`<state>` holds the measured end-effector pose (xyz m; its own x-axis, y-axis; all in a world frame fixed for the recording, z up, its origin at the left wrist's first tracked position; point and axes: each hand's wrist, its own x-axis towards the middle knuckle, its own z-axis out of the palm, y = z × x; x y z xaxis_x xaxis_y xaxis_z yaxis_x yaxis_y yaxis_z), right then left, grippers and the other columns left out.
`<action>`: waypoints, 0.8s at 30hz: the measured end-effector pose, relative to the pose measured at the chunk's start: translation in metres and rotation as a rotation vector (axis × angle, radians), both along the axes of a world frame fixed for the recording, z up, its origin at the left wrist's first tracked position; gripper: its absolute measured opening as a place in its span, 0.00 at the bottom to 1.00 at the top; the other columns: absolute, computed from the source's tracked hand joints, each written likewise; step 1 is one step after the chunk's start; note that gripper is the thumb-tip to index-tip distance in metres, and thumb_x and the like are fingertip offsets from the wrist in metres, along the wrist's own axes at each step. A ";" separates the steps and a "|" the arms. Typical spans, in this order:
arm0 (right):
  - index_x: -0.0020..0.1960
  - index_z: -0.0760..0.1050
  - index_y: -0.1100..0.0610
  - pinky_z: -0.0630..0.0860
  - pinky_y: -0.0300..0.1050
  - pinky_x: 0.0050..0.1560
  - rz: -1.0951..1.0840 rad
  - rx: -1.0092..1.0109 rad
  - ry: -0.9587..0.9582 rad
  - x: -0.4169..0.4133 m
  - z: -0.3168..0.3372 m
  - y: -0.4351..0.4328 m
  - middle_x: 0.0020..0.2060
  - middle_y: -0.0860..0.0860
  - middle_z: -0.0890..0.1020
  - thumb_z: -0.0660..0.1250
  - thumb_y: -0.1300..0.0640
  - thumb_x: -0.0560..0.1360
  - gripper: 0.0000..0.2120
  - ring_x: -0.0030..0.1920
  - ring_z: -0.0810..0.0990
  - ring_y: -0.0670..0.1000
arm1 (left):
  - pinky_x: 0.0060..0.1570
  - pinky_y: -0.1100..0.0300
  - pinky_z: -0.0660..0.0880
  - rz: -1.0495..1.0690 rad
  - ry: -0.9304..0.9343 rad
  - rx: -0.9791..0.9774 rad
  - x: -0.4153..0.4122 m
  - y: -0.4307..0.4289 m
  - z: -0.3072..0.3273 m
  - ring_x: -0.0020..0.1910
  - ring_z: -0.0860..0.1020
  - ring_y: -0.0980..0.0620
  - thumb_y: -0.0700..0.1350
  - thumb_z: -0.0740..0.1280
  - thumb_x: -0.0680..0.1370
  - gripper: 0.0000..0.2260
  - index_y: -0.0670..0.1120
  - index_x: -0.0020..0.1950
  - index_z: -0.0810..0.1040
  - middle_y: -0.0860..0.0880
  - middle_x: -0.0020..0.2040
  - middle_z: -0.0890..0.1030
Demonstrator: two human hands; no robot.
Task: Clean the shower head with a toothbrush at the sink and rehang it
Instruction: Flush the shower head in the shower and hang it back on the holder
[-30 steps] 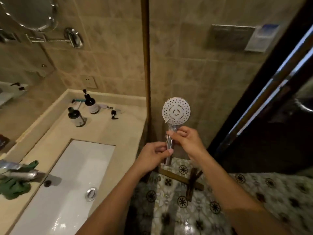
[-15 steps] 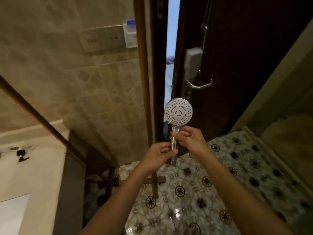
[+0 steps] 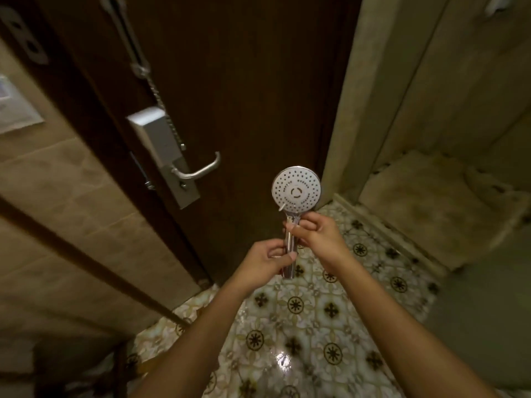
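The shower head (image 3: 296, 190) is a round white spray face with many small holes on a chrome handle, held upright in front of me with its face toward the camera. My left hand (image 3: 265, 261) grips the lower part of the handle. My right hand (image 3: 316, 235) pinches the handle just under the head. No hose shows on the handle's lower end. No toothbrush and no sink are in view.
A dark wooden door (image 3: 244, 81) with a metal lever handle (image 3: 198, 170) and lock plate stands straight ahead. Beige tiled wall (image 3: 71, 211) runs on the left, a pale wall and step (image 3: 431, 196) on the right. Patterned wet floor tiles (image 3: 301, 326) lie below.
My view has swung right, from the sink counter to the door. The shower head stays held in both hands in the same grip.
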<state>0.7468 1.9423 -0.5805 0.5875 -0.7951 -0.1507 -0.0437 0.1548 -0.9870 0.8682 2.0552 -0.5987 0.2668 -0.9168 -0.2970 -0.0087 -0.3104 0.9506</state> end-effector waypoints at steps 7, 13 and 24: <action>0.45 0.80 0.58 0.81 0.46 0.45 -0.159 -0.007 0.029 -0.058 -0.006 -0.063 0.23 0.40 0.76 0.71 0.67 0.78 0.06 0.32 0.79 0.41 | 0.48 0.51 0.80 -0.162 0.034 0.023 -0.043 -0.086 -0.006 0.44 0.83 0.51 0.42 0.71 0.80 0.08 0.46 0.59 0.83 0.51 0.43 0.86; 0.42 0.77 0.56 0.79 0.47 0.47 -0.297 0.012 0.033 -0.084 -0.013 -0.114 0.22 0.40 0.75 0.70 0.69 0.78 0.11 0.30 0.77 0.38 | 0.52 0.57 0.80 -0.288 0.021 0.016 -0.062 -0.157 -0.011 0.46 0.84 0.56 0.39 0.70 0.80 0.11 0.42 0.62 0.82 0.50 0.47 0.86; 0.55 0.81 0.66 0.84 0.53 0.52 -0.539 -0.005 0.025 -0.081 -0.003 -0.227 0.44 0.60 0.76 0.73 0.64 0.77 0.08 0.46 0.77 0.56 | 0.46 0.67 0.78 -0.493 -0.014 -0.042 -0.046 -0.312 -0.010 0.46 0.83 0.58 0.38 0.72 0.78 0.11 0.42 0.60 0.83 0.51 0.47 0.85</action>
